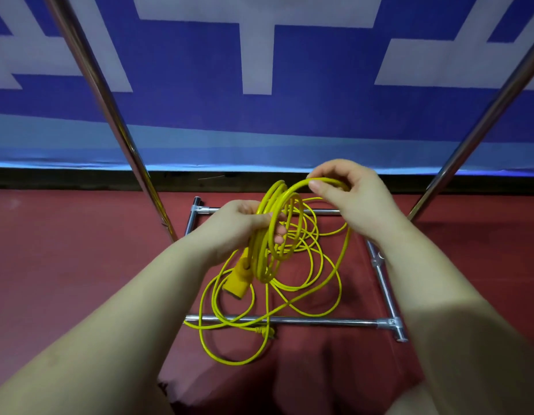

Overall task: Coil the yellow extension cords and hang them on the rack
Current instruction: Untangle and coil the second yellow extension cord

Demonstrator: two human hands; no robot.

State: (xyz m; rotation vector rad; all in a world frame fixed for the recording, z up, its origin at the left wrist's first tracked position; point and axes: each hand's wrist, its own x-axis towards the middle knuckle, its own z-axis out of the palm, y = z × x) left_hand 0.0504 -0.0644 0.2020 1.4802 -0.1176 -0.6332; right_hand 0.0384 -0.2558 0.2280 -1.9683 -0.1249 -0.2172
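Red carpet (80, 265) underfoot, running back to a dark strip at the base of a blue banner (200, 70) with large pale shapes across it. Chrome rack (289, 321) low in the middle: square base of thin tubes lying flat on the carpet, clamp joints at the corners, two tall shiny poles rising steeply from its sides toward the upper left and upper right edges of view. Front base tube crossed by several loose yellow loops; rear base tube partly hidden behind the coil and both hands.

Yellow extension cord (289, 235) half gathered, half slack. Gathered part bunched into a few rings held up above the rack base; slack part sprawled in wide, overlapping loops on the carpet inside and over the front tube. Chunky yellow socket end (236, 283) dangling just below the bunch. Small yellow plug (261, 330) lying on the carpet right beside the front tube.

Left hand (239, 226) reaching in from lower left, palm turned inward, fingers curled tightly round the bundled rings, fingertips showing through the loops. Right hand (346, 193) higher and to the right, wrist bent, thumb and fingers pinching a single strand at the top of an arc, that strand curving down the right side to the slack on the floor. Both forearms bare, stretched forward from the bottom corners. Hands close together, joined by the arc of cord between them.
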